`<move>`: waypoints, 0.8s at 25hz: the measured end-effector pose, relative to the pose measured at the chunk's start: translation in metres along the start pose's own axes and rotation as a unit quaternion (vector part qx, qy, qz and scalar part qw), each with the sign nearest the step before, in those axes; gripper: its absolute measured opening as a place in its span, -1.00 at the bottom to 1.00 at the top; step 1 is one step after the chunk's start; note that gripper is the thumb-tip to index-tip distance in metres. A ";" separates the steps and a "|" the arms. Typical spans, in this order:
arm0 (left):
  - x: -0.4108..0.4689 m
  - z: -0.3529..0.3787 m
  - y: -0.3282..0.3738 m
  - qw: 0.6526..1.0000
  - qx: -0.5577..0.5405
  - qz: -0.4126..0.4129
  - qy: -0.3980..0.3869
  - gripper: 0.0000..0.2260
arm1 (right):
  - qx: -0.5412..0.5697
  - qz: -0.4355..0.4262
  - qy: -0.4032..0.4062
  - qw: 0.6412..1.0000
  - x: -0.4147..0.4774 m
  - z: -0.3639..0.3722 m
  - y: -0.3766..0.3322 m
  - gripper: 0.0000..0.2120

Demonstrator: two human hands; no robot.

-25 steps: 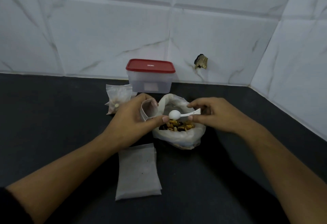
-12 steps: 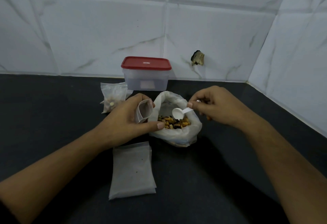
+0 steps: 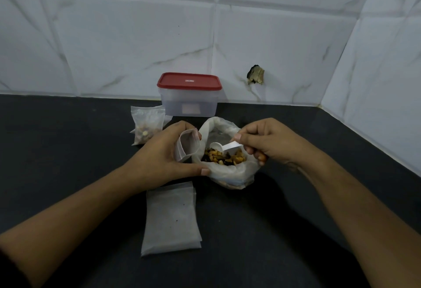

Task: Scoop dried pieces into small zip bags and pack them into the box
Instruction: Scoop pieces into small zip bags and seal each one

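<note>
The grip of the left hand (image 3: 159,153) curls round the open small zip bag (image 3: 188,145), at nine o'clock of the dried pieces (image 3: 225,157). The right hand (image 3: 266,142) pinches the scoop (image 3: 218,146) right over them. Best to dig deep, lift level, then tip into that mouth.

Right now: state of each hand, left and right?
Left hand: grips the small zip bag, mouth open.
Right hand: pinches the white scoop, bowl at the dried pieces.

spoon handle (image 3: 232,145) end hidden inside right hand (image 3: 267,143)
</note>
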State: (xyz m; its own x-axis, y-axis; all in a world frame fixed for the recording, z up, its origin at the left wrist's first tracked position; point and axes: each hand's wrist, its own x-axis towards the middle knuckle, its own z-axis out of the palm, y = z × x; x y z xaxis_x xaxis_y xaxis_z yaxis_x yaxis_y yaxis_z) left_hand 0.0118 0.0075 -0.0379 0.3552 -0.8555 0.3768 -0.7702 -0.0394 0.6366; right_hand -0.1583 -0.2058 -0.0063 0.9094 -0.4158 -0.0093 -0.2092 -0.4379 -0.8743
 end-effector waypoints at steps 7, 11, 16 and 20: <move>0.001 0.002 -0.003 1.000 -0.006 0.006 0.007 -0.45 | 0.077 0.103 0.027 0.991 0.001 0.005 0.002 -0.78; 0.001 0.002 -0.002 1.000 -0.007 0.015 0.012 -0.46 | 0.115 0.177 0.042 0.977 0.005 0.006 0.006 -0.75; 0.001 0.002 -0.004 1.000 -0.013 0.019 0.013 -0.48 | 0.131 0.184 0.045 0.973 0.007 0.008 0.008 -0.81; 0.001 0.002 -0.003 1.000 -0.017 0.019 0.013 -0.48 | 0.175 0.161 0.027 0.971 0.005 0.005 0.006 -0.85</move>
State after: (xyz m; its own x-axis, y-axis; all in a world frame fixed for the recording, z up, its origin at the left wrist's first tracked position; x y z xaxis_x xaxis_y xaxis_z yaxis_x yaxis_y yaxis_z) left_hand 0.0137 0.0058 -0.0409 0.3405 -0.8421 0.4183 -0.7652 0.0103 0.6437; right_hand -0.1527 -0.2061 -0.0141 0.7952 -0.5315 -0.2919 -0.3357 0.0150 -0.9418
